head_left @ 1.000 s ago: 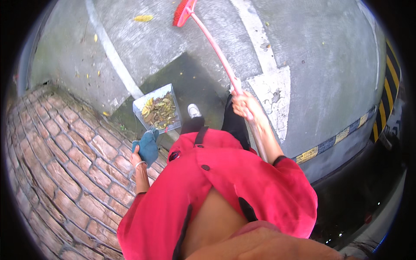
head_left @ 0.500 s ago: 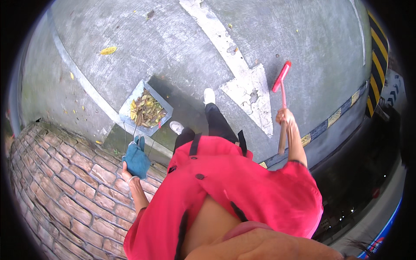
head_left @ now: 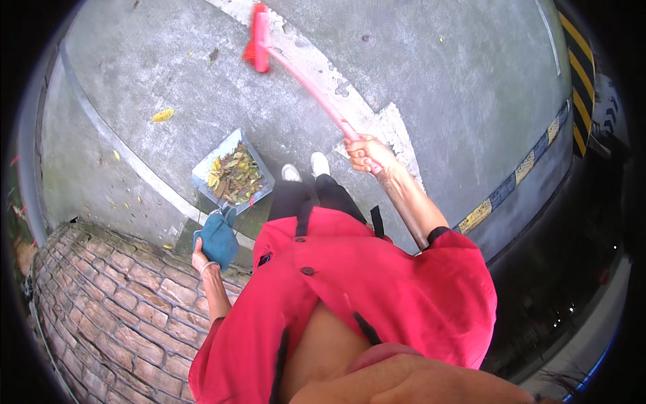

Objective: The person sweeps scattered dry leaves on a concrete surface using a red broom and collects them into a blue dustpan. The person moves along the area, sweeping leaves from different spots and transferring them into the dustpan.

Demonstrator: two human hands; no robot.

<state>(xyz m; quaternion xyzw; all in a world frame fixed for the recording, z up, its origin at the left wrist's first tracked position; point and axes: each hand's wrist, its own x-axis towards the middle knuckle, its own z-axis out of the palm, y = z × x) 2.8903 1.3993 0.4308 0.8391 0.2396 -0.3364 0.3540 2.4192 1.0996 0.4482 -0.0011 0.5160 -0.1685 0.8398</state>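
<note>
Pink plastic broom handle [head_left: 316, 91] sits in the closed fist of the right hand [head_left: 367, 153], which holds it out ahead so the red brush head [head_left: 258, 39] hangs clear of the grey concrete pavement [head_left: 444, 74]. Low at the person's side, the left hand [head_left: 200, 258] wraps a blue cloth-covered grip [head_left: 218, 239], carrying the grey metal dustpan [head_left: 232, 176] level, seemingly to keep its load of dry leaves inside. One yellow leaf [head_left: 162, 115] lies loose on the concrete; brick paving [head_left: 108, 316] borders the left.

Open pavement [head_left: 437, 74] ahead; brick wall [head_left: 114, 303] blocks left.
</note>
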